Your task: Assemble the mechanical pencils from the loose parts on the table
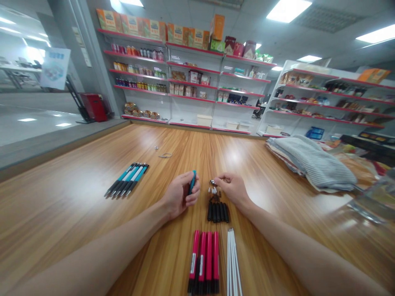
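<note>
My left hand [180, 192] is closed around a blue pen barrel [192, 183], held tilted above the table. Across from it, my right hand [233, 187] pinches at a little heap of silver pen parts [212, 181]; whether one is between the fingertips is too small to tell. Just below lie small white pieces [213, 190] and dark springs or clips, hard to make out. Several black grips [218, 211] line up under those. Nearer me are several pink pen barrels [209, 257] and a bundle of white ink refills [233, 263].
Several blue-and-black pens [128, 179] lie side by side at the left. A thin ring-like loop [166, 156] and a small shiny bit [156, 147] sit farther back. Folded striped cloth [313, 160] and a clear container [376, 197] are at the right. Stocked shelves [191, 63] stand behind the table.
</note>
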